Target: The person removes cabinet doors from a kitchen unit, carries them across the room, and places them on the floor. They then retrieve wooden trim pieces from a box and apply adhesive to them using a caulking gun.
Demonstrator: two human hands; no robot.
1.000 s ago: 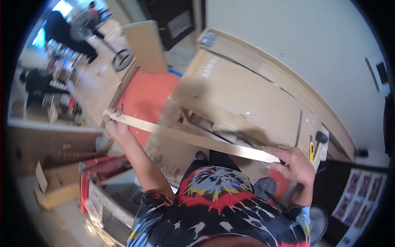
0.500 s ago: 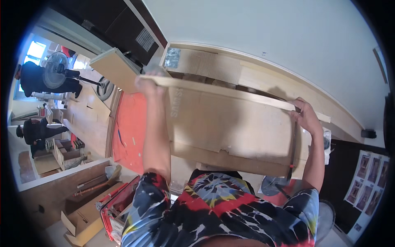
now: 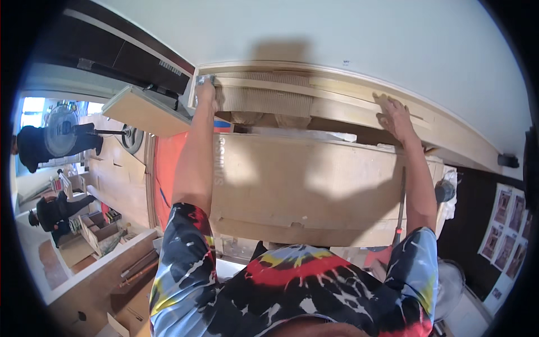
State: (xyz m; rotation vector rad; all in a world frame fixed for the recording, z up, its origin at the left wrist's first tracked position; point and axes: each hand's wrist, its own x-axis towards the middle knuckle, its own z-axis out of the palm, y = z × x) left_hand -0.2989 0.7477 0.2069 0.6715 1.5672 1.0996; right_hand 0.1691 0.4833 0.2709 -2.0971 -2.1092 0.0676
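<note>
A long, pale wooden strip (image 3: 264, 83) stretches across a shallow recess against the wall. My left hand (image 3: 206, 92) is closed around its left end, near the recess's left corner. Toward the right end, my right hand (image 3: 400, 122) has its thumb on the near side of the strip and its fingers on the far side, closed on it loosely. Ribbed brown cardboard (image 3: 252, 100) lies in the recess behind and below the strip. In front of the recess is a large flat cardboard sheet (image 3: 303, 180), its surface crossed by my shadow.
A long dark tool with a red part (image 3: 399, 216) leans on the sheet's right side. Left stands a pale panel (image 3: 143, 110) beside a red-orange sheet (image 3: 170, 168). A standing fan (image 3: 62, 128) and two people are farther left. Printed pictures (image 3: 505, 224) hang at right.
Both hands have carried the wooden strip away from me, from above the cardboard sheet to over the recess at the wall. My view has shifted slightly with it.
</note>
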